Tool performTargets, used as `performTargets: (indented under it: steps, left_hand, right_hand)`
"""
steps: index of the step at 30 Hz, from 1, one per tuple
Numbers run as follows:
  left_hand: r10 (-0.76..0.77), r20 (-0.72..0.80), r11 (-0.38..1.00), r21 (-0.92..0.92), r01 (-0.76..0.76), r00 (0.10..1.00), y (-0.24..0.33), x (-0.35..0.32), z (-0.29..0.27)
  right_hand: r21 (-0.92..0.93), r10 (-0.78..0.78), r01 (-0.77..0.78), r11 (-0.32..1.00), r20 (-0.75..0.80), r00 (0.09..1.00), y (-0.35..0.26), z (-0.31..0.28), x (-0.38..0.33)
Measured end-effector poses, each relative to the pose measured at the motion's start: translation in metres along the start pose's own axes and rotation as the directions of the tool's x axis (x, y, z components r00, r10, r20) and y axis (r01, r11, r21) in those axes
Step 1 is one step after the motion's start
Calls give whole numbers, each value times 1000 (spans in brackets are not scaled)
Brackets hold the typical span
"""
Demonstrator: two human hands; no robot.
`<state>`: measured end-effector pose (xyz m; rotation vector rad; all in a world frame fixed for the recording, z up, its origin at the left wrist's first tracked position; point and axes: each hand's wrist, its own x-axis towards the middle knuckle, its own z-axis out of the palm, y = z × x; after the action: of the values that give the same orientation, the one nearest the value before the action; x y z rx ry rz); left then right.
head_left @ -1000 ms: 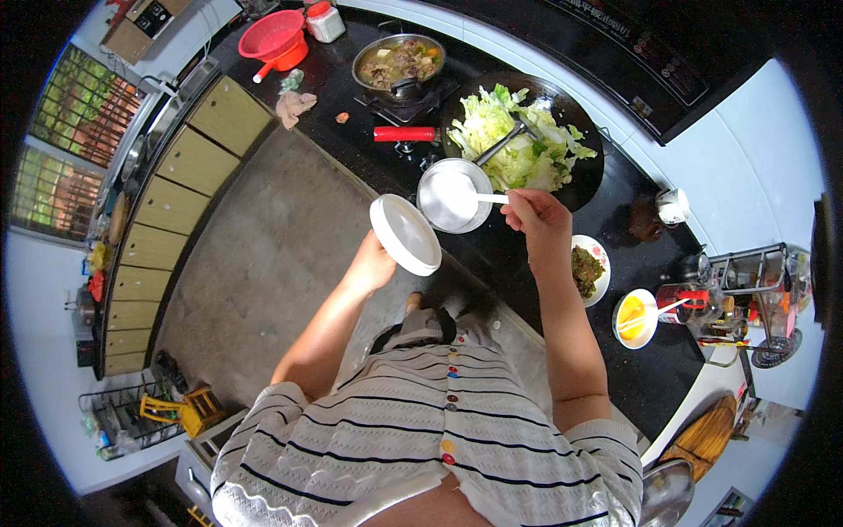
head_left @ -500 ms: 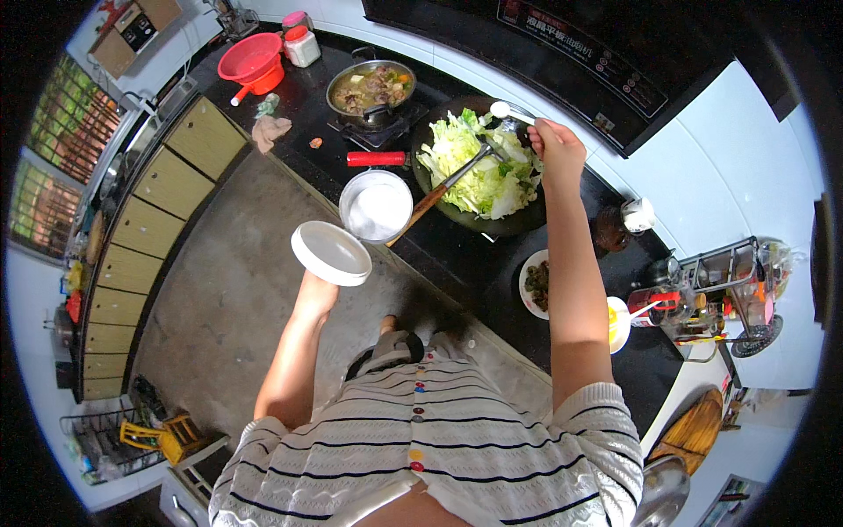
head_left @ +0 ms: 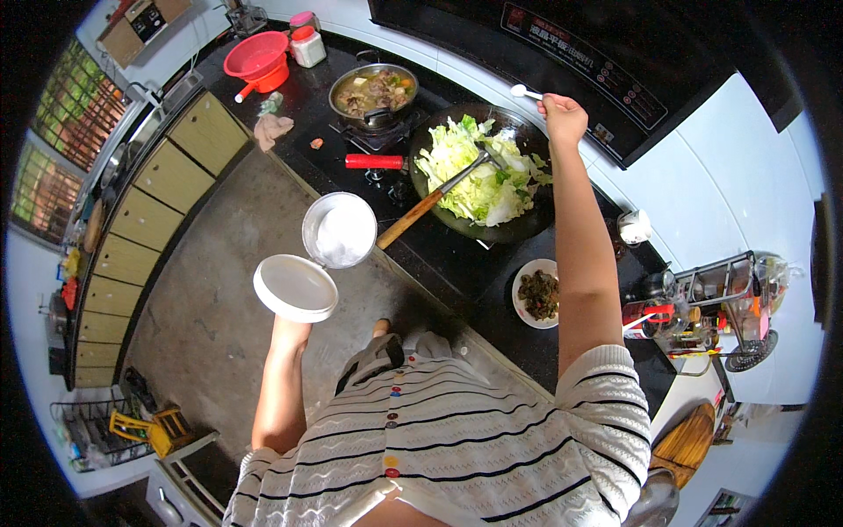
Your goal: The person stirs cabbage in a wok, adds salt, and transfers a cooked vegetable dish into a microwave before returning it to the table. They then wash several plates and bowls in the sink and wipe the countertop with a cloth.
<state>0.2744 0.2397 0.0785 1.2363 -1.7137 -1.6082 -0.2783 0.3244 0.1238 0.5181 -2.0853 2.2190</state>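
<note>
Spoon [head_left: 521,90] in curled right hand [head_left: 564,119]

White printed characters [head_left: 560,44] on the black range hood [head_left: 615,44]

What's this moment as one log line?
Left hand: holds open tub, white contents, lid | Right hand: holds white spoon, raised | Wok: leafy greens, spatula
</note>
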Motion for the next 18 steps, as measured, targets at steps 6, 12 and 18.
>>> performTargets:
  steps: [6, 12, 18]
  left_hand:
    - [-65, 63, 996, -60, 68, 996, -16, 5, 0]
    - [-34, 157, 998, -41, 41, 987, 2, 7, 17]
    - [88, 11, 988, -128, -86, 996, 7, 5, 46]
  right_hand:
    - [-136, -77, 77, 988, 0, 997, 17, -55, -4]
    - [-147, 1, 23, 989, 163, 987, 11, -80, -53]
    - [-383, -47, 171, 908, 311, 949, 18, -76, -85]
